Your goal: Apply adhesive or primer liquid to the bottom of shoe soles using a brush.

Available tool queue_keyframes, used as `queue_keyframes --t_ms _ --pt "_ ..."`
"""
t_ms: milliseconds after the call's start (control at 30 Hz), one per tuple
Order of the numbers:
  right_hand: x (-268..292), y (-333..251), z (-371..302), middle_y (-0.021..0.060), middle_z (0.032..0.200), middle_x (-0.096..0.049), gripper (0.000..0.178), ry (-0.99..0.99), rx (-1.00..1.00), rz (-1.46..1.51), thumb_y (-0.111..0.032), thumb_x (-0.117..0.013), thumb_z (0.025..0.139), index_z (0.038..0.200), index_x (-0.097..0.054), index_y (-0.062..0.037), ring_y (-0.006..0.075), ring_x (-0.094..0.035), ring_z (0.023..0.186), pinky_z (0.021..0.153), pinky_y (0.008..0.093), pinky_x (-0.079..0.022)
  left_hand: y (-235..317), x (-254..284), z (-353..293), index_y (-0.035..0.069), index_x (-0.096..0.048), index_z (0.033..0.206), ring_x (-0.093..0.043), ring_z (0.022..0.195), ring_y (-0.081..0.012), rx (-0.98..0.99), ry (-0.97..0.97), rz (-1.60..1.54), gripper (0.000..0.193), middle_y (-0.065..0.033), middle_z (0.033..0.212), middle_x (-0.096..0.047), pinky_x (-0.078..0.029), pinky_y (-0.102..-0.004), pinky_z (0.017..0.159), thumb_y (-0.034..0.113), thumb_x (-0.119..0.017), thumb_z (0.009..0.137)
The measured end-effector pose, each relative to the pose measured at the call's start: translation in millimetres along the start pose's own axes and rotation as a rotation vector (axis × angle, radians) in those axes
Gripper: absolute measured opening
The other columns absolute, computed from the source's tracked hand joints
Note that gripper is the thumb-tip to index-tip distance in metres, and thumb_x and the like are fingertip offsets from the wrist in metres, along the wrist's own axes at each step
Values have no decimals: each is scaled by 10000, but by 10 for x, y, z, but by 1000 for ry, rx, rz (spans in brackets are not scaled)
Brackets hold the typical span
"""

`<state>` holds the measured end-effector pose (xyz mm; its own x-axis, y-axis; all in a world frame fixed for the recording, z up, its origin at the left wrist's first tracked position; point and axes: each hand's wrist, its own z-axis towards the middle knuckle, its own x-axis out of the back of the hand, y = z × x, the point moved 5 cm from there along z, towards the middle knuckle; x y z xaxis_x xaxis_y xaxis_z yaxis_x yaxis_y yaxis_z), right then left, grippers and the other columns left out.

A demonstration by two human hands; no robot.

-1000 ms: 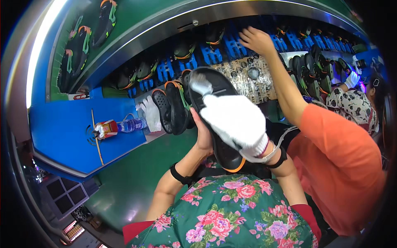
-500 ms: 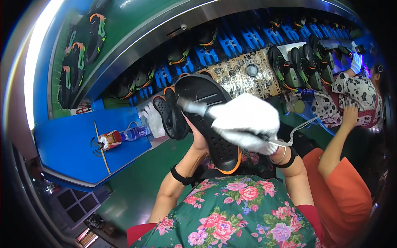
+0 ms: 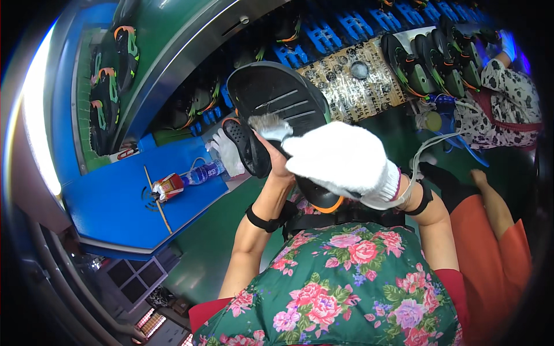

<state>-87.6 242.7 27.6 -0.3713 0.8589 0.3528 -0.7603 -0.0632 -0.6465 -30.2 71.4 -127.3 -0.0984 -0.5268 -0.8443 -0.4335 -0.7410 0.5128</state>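
A black shoe sole (image 3: 277, 92) with grooved bars across its wide end is tilted up in front of me. Its orange-edged heel end (image 3: 327, 205) shows below the glove. My left hand (image 3: 278, 161), bare, grips the sole at its left side, the fingers mostly hidden behind it. My right hand (image 3: 340, 155), in a white knitted glove, is closed on a brush. The brush's pale bristles (image 3: 268, 122) lie against the sole's left part; its handle is covered by the glove. Another black sole (image 3: 247, 147) with a holed heel is just left of my left hand.
A blue table (image 3: 115, 202) at left bears a water bottle (image 3: 202, 173), a red-white pack (image 3: 167, 187), a thin stick (image 3: 158, 199) and a white glove (image 3: 226, 151). Blue racks (image 3: 355, 26) and shoes (image 3: 407, 66) line the far side. Two people are at right.
My view has turned slightly. The brush has moved across the sole toward its wide end, and the glove now covers more of the heel part. The sole is held farther from me.
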Motion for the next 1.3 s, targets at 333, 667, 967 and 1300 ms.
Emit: queue_keyframes --t_ms 333,667,967,1300 --pt "74 179 -149 90 1196 -741 353 -18 -12 -71 -86 -747 857 1210 -747 -92 269 -714 1017 889 375 -576 295 -341 300 89 -354 1572 -460 1414 -322 -186 522 249 1102 -126 1556 -460 -354 -482 1201 924 -216 866" --pt "90 171 -130 90 1047 -778 280 8 -57 35 -118 -810 824 1102 -788 -96 247 -728 917 824 356 -581 422 -627 613 -68 -418 1425 -663 1082 -390 -182 -11 -195 1395 -267 1268 -584 -593 -507 898 1067 -370 617" --pt "140 161 -140 94 1097 -766 260 15 -41 40 -87 -788 838 1097 -777 -101 272 -722 930 770 363 -588 677 -563 793 -10 -495 1378 -668 968 -371 -318 70 -63 1323 -230 1153 -624 -590 -498 790 1065 -365 617" --pt "298 191 -117 109 1027 -775 262 59 -136 213 -16 -804 774 1028 -779 -77 273 -738 872 765 359 -580 848 -557 933 -59 -533 1241 -601 1014 -315 -381 -51 -185 1315 -181 1112 -601 -518 -456 884 1063 -484 556"
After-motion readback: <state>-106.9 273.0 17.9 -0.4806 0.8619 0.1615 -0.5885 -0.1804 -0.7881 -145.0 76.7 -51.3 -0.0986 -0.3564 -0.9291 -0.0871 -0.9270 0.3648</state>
